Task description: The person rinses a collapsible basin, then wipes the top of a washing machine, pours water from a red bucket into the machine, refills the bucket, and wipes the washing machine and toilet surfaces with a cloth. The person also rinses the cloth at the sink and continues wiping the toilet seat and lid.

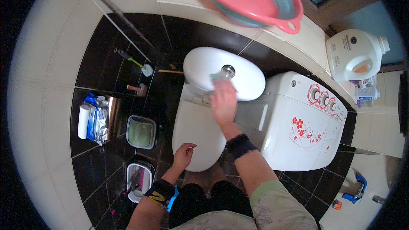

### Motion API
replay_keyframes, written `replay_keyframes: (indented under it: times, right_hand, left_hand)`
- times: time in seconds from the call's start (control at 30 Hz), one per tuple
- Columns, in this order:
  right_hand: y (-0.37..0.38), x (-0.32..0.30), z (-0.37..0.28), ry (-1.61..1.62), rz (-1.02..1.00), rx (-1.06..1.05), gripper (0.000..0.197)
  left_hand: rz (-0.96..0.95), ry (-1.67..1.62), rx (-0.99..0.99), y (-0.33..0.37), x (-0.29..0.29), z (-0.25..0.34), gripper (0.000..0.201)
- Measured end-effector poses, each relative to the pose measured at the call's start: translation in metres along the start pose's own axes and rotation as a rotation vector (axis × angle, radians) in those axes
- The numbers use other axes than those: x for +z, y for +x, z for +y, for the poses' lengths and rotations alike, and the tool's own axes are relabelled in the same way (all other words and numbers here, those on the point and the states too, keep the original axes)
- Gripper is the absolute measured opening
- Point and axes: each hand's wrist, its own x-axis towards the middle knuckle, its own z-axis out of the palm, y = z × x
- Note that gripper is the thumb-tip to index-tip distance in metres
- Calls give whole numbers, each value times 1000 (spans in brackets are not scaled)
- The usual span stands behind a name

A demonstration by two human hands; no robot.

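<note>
My right hand (224, 102) reaches over the white toilet tank (247, 79) and presses a pale greenish cloth (219, 77) onto its lid. Hand and cloth are blurred, and most of the cloth lies hidden under the fingers. Just beyond it sits the round chrome flush button (228, 71). Lower down, the closed white toilet lid (198, 134) covers the bowl. My left hand (184, 155) hovers at the left side of that lid, its fingers loosely bent and apart, holding nothing.
A white washing machine (306, 136) stands at right. On the ledge are a pink-and-blue basin (247, 0) and a white detergent jug (355, 55). At left are a toilet brush (138, 64), a plunger (138, 88), a grey bin (142, 132) and a white bucket (140, 183).
</note>
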Motion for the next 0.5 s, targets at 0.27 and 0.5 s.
replay_keyframes:
  times: [0.27, 0.5]
  right_hand:
    - [-11, 9, 32, -2, 302, 338, 55]
    - [-86, 51, -13, 495, 46, 118, 57]
  left_hand:
    - [-82, 181, -238, -8, -9, -97, 27]
    - [-104, 335, -369, -15, 5, -189, 47]
